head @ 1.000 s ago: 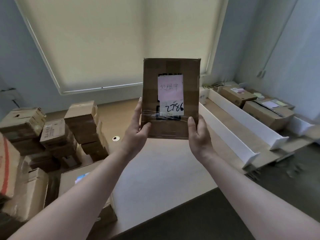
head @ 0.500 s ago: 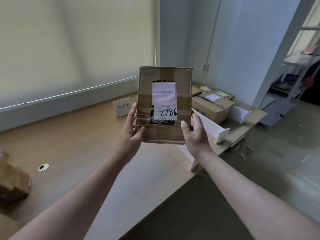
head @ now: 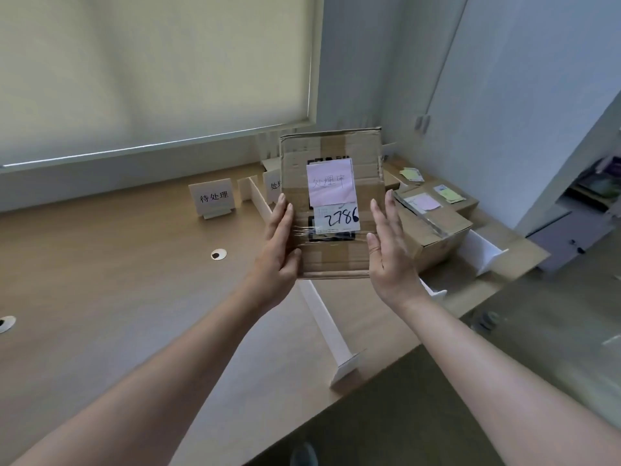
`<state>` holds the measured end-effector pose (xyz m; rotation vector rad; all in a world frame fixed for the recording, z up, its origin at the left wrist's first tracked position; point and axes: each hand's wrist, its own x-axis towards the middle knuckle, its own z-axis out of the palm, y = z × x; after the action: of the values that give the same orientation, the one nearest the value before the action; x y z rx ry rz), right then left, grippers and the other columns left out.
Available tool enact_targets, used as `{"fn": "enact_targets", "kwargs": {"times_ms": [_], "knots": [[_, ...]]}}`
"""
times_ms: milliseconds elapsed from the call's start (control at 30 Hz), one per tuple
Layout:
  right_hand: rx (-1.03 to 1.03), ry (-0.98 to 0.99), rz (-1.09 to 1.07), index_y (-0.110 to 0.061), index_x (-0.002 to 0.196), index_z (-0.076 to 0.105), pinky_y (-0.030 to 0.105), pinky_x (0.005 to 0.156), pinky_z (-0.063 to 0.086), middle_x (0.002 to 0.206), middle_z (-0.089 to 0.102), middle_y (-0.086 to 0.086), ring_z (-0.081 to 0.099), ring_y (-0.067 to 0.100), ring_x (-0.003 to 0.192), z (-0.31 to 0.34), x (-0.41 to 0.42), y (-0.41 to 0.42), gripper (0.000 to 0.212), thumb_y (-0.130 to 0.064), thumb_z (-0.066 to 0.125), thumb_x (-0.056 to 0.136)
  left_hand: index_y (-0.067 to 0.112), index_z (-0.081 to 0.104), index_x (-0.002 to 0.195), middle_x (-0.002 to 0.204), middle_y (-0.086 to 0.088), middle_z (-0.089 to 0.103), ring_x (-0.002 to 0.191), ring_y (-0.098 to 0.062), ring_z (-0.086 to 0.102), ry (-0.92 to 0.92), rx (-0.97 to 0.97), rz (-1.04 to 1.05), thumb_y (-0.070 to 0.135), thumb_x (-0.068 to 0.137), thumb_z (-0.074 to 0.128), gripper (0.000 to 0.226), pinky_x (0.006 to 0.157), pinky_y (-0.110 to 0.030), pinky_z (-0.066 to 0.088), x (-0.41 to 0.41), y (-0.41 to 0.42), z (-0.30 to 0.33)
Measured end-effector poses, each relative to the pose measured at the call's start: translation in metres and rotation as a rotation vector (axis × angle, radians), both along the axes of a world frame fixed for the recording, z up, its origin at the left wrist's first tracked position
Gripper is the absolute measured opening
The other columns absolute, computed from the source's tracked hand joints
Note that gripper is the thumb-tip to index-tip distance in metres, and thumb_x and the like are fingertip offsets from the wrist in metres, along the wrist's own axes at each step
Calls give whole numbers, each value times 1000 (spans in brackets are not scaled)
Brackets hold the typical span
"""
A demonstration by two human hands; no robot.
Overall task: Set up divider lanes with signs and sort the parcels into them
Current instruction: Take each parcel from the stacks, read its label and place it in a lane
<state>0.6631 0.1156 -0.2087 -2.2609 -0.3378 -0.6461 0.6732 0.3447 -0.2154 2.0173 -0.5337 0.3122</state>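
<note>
I hold a flat brown cardboard parcel (head: 336, 253) upright above the desk, with a pink note and a white label reading 2786 on its face. My left hand (head: 279, 250) grips its left edge and my right hand (head: 386, 250) presses its right edge. Below it runs a long white divider (head: 322, 314) toward the desk's front edge. A white sign (head: 213, 197) with dark characters stands left of that divider; a second sign (head: 273, 186) is partly hidden behind the parcel. Further right, a parcel (head: 433, 230) with a pink note lies in a lane beside another divider (head: 484, 250).
The wooden desk (head: 117, 297) has round cable holes (head: 218, 254) left of my hands. Another box with yellow-green notes (head: 450, 196) sits at the far right by the wall. A window blind covers the back. The floor drops off at the desk's front right.
My view has swung right, away from the parcel stacks on the left, and now faces the signs and divider lanes. The parcel stays held in both hands, lower over the lanes.
</note>
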Motion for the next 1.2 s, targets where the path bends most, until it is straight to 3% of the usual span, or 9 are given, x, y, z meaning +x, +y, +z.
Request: {"fn": "enact_targets", "kwargs": {"times_ms": [300, 433, 600, 700, 800, 900, 967, 1100, 1200], "knots": [[-84, 156, 79, -8, 161, 24, 6, 118, 10, 172, -1, 2, -2, 7, 157, -35, 144, -34, 57, -1, 41, 107, 1, 17, 161, 172, -6, 0, 158, -7, -4, 90, 56, -4, 3, 90, 43, 76, 124, -16, 2, 140, -33, -50], [-106, 296, 112, -20, 164, 16, 9, 119, 7, 171, -11, -15, -6, -3, 154, -48, 196, -45, 60, -21, 42, 110, 0, 15, 161, 172, -5, -3, 158, -11, -5, 154, 101, 16, 9, 91, 46, 77, 123, -16, 0, 185, -40, -63], [-166, 381, 192, -12, 163, 16, -6, 105, 2, 171, -11, -7, -13, -23, 143, -65, 263, -56, 72, -34, 51, 105, 1, 9, 162, 171, -4, -8, 158, -13, -8, 256, 155, 57, 3, 96, 60, 83, 122, -14, -3, 240, -52, -90], [-171, 413, 248, -13, 163, 16, -7, 104, 4, 171, -11, -9, -11, -23, 143, -87, 307, -62, 77, -41, 52, 102, 3, 5, 162, 171, -2, -12, 156, -9, -11, 329, 162, 94, 7, 97, 63, 88, 125, -18, -3, 269, -62, -106], [-163, 418, 295, -9, 162, 19, 19, 125, 9, 172, -9, -3, -7, -4, 154, -119, 350, -68, 83, -51, 49, 97, 4, 2, 162, 170, 1, -13, 155, -7, -13, 395, 178, 152, 12, 97, 66, 91, 127, -23, -2, 299, -70, -125], [-158, 450, 331, -7, 162, 22, 45, 129, 13, 172, -5, 0, -3, 11, 158, -150, 390, -73, 81, -51, 52, 100, 4, 1, 162, 170, 0, -13, 156, -10, -13, 450, 195, 198, 18, 95, 71, 98, 125, -22, -3, 325, -80, -144], [-123, 486, 354, -7, 162, 22, 41, 129, 11, 172, -3, 0, -3, 10, 158, -167, 412, -74, 81, -41, 61, 100, 7, 3, 163, 171, 0, -12, 156, -8, -12, 465, 203, 219, 23, 93, 74, 102, 123, -18, -4, 340, -89, -160], [-85, 546, 406, -11, 162, 23, 10, 120, 3, 172, 0, -2, -2, 1, 156, -193, 446, -77, 95, -36, 78, 89, 9, 5, 164, 171, 1, -12, 150, 1, -12, 521, 215, 275, 26, 93, 73, 100, 118, -12, -5, 363, -99, -189], [-64, 582, 445, -9, 161, 25, 6, 118, 3, 171, 2, -1, 1, 5, 156, -208, 467, -76, 96, -33, 81, 86, 8, 5, 164, 171, 0, -13, 152, -2, -11, 582, 233, 313, 27, 94, 73, 99, 121, -17, -2, 378, -100, -200]]}}
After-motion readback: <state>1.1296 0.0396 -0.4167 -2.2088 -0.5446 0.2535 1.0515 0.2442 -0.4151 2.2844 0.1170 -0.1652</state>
